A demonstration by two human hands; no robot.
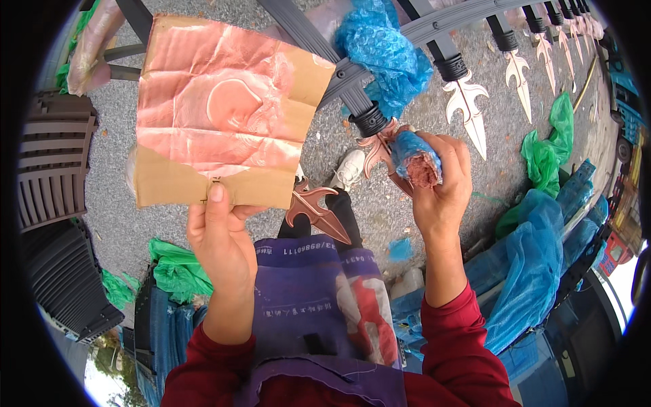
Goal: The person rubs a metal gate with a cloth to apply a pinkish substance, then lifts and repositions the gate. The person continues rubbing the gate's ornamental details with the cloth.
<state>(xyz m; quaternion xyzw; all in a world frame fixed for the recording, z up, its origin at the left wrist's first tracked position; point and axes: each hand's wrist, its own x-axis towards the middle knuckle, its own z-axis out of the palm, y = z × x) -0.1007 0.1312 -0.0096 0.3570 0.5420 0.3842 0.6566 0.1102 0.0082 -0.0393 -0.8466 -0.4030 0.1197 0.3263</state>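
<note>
My left hand (220,241) pinches the lower edge of a square cardboard sheet (217,115) that is smeared with shiny copper-pink paint. In my right hand (444,183) is a roll wrapped in blue plastic (415,152), its reddish-brown fuzzy end showing; it looks like a paint applicator. The roll lies against a copper-coloured spear-shaped fence finial (376,152), whose lower part is partly behind my hand. A darker copper finial (319,214) sticks out below the cardboard, its upper part hidden. A pale copper finial (466,112) stands to the right of my right hand.
Grey fence rails (447,20) carry a row of finials curving off to the upper right. Blue bubble wrap (383,51) hangs over the rails. Green plastic (546,146) and blue sheeting (525,251) lie at right. Dark slatted panels (57,159) are stacked at left.
</note>
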